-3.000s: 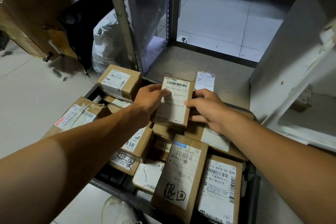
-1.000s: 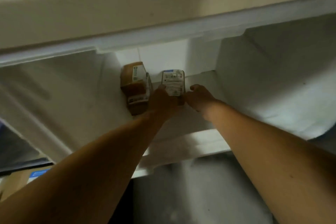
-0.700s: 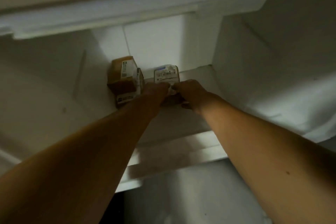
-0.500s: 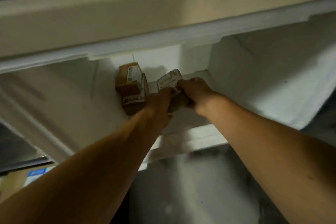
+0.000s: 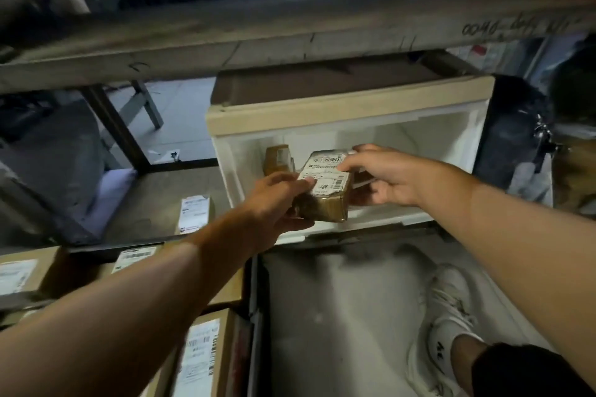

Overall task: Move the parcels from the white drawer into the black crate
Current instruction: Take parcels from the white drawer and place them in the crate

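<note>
A small brown cardboard parcel (image 5: 325, 185) with white barcode labels hangs over the front edge of the open white drawer (image 5: 419, 138). My left hand (image 5: 280, 200) grips its near left corner and my right hand (image 5: 383, 174) holds its right side. Another brown parcel (image 5: 277, 158) stands at the back left of the drawer. Several labelled parcels (image 5: 200, 351) fill the black crate (image 5: 254, 316) at the lower left; only the crate's right rim shows.
A grey shelf board (image 5: 290, 39) runs across above the drawer. A low metal shelf (image 5: 154, 203) to the left carries a labelled parcel (image 5: 193, 213). My white shoe (image 5: 448, 316) stands on the pale floor at the lower right.
My hands closed on the parcel at the back of the drawer and drew it out to the drawer's front. The view pulled back, so the shelf and crate show again.
</note>
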`<state>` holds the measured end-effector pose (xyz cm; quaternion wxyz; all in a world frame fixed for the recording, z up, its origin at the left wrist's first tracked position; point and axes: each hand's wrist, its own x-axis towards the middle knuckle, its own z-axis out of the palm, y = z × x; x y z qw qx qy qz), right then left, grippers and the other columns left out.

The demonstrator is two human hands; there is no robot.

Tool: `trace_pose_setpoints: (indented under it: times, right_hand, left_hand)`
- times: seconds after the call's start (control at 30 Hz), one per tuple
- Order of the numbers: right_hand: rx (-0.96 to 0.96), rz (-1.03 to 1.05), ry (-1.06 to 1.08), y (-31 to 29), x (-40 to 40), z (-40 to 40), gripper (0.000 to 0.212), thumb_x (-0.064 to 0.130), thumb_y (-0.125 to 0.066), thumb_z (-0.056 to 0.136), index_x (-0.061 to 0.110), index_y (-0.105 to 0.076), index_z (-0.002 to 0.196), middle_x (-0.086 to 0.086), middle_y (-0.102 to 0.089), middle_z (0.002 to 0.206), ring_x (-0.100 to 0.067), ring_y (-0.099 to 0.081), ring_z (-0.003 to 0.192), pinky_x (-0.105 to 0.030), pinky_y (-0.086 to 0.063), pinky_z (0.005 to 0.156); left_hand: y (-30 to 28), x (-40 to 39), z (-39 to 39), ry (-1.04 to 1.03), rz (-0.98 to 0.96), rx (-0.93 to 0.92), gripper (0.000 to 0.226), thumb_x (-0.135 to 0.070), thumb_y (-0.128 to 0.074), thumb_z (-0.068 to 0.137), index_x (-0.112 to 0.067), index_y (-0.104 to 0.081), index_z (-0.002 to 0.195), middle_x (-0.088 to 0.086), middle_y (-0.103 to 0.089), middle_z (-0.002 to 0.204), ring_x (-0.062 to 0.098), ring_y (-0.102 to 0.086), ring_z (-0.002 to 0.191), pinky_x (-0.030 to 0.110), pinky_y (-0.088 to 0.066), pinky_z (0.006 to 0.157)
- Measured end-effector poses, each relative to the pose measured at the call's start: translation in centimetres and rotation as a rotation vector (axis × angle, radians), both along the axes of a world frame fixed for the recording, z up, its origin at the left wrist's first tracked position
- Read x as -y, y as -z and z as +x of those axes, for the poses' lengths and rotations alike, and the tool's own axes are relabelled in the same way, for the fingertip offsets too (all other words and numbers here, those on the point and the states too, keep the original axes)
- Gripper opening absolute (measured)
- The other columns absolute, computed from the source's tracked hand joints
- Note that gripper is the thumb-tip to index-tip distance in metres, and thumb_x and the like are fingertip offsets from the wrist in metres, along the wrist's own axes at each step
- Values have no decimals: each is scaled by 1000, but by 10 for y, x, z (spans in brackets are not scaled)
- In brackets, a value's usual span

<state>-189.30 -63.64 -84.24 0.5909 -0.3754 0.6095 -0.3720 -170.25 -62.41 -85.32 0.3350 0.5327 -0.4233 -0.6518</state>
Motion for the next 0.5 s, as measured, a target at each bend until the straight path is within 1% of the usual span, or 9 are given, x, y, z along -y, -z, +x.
trace_pose_setpoints:
  times: [0.03,0.07,0.1,0.17,0.23,0.3,0.4,0.5]
  right_hand:
    - [15,-1,10,-9,-7,1,14,8,-64,94,15,-59,104,-12,-74,88,-23,-70,83,-41,-61,75]
    - [36,2,18,-18,-14,2,9,9,-65,94,13,-62,102,-11,-75,83,-21,-71,82,-40,-61,75]
    - [63,7,20,-25,-20,3,8,10,-66,93,11,-63,101,-10,-75,80,-20,-72,80,-38,-62,73]
    - [125,10,21,-36,-31,7,13,11,-69,92,8,-65,103,-11,-76,82,-19,-73,80,-36,-63,68]
    - [164,-1,28,-42,-40,11,18,10,-70,90,4,-64,107,-14,-76,88,-21,-73,83,-36,-63,68]
    - [196,5,27,-45,-47,18,18,7,-69,90,2,-63,107,-16,-76,86,-21,-72,84,-35,-64,66]
    - [254,9,29,-48,-53,31,14,4,-66,91,3,-62,104,-13,-76,75,-19,-72,80,-34,-64,68]
    - [265,-50,39,-52,-52,47,12,5,-66,91,9,-62,101,-10,-77,76,-17,-72,77,-30,-59,67]
  left_hand:
    - [-13,-6,9,46,-13,23,39,-17,-70,92,-10,-59,129,13,-70,105,24,-69,86,35,-58,63]
    - [-24,-11,18,92,-29,53,39,-17,-69,92,-12,-59,130,14,-71,109,25,-70,89,35,-59,66]
    - [-35,-17,26,128,-43,73,39,-16,-69,92,-12,-59,130,14,-72,111,26,-71,93,35,-59,69]
    - [-54,-27,42,143,-65,62,37,-12,-69,91,-10,-61,128,13,-75,110,25,-73,97,34,-60,73]
    - [-65,-40,55,121,-65,46,31,-13,-68,92,-8,-63,121,11,-76,108,23,-75,96,30,-60,75]
    - [-68,-49,65,49,-48,38,31,-19,-69,91,-5,-64,118,11,-77,104,22,-75,93,26,-61,73]
    - [-69,-49,75,-120,-67,26,37,-22,-74,87,1,-66,114,13,-78,98,23,-76,90,31,-59,81]
    - [-72,-44,80,-267,-98,-7,39,-23,-76,85,4,-66,111,14,-78,93,25,-77,86,35,-59,85]
